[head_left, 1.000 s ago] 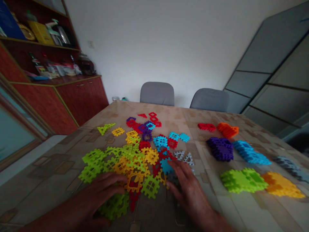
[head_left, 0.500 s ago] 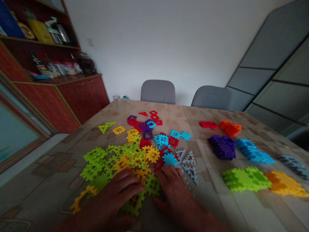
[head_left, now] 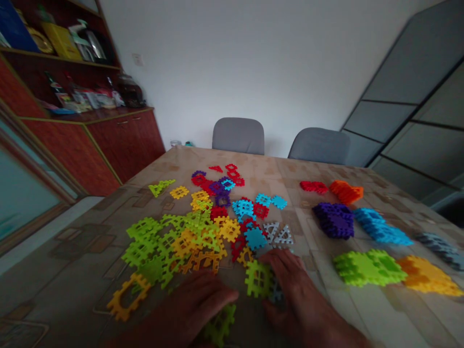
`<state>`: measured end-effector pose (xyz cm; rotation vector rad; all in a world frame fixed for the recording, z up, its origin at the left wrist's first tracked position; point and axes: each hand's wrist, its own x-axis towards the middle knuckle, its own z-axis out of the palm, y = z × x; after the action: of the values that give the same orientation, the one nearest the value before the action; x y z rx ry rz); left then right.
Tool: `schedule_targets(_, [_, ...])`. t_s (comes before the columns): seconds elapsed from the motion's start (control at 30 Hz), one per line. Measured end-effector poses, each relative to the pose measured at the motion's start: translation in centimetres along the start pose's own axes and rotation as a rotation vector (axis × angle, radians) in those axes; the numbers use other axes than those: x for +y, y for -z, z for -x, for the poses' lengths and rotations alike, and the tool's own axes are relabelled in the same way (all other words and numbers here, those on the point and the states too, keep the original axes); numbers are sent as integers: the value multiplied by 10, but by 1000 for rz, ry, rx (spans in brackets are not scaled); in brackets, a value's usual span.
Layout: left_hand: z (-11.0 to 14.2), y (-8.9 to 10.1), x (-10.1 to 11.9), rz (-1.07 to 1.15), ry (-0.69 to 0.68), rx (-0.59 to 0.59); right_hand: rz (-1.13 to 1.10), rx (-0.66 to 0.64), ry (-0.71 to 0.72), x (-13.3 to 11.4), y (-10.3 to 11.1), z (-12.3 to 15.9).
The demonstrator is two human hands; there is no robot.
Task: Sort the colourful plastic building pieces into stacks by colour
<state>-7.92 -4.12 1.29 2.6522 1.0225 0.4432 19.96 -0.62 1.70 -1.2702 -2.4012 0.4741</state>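
Note:
My left hand [head_left: 203, 300] is low in the middle, its fingers curled over a light-green window tile [head_left: 223, 323] with toothed edges; part of that tile is hidden under it. My right hand [head_left: 293, 280] grips the right edge of another green window tile [head_left: 258, 279], fingers above and thumb below. A grey toothed piece [head_left: 277, 291] shows partly beneath the right hand. Just beyond both hands spreads a loose heap of interlocking plastic tiles: green [head_left: 145, 229], yellow [head_left: 229, 229], red [head_left: 219, 212], light blue [head_left: 255, 238] and purple [head_left: 222, 200], plus grey triangles [head_left: 284, 235].
Sorted stacks stand on the right: red [head_left: 313, 187], orange [head_left: 346, 191], purple [head_left: 335, 221], blue [head_left: 380, 226], green [head_left: 369, 268], yellow [head_left: 429, 275] and grey [head_left: 440, 249]. A yellow frame piece [head_left: 115, 302] lies at the left. Two grey chairs [head_left: 238, 135] stand behind the table.
My right hand has shifted right with the green tile, covering some grey pieces. My left hand has come nearer and slightly right, with its green tile. A small yellow piece is uncovered between them.

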Motion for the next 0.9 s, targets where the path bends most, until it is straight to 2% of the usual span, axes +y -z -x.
schedule_targets(0.1, [-20, -2, 10, 18, -164, -74, -16, 68, 7, 7, 6, -1])
schedule_targets(0.2, [-29, -12, 9, 3, -251, -36, -56, 11, 4, 5, 10, -4])
schedule_targets(0.27, [-27, -16, 2, -5, -271, -10, -96, -19, 7, 1, 12, -5])
schedule_targets(0.37, [-13, -10, -13, -6, -211, 29, -142, -33, 37, -4, 12, -4])
schedule_targets(0.53, [15, 24, -44, 12, 24, 168, -128, -21, 110, -6, 12, -1])
schedule_targets(0.63, [32, 36, -55, -10, 122, 177, -119, -39, 98, -6, 13, -1])
schedule_targets(0.77, [53, 28, -61, -30, 190, 196, -168, -151, 101, -12, 9, 0])
schedule_targets(0.9, [66, 18, -65, -48, 189, 174, -172, -296, 119, -22, 1, -1])
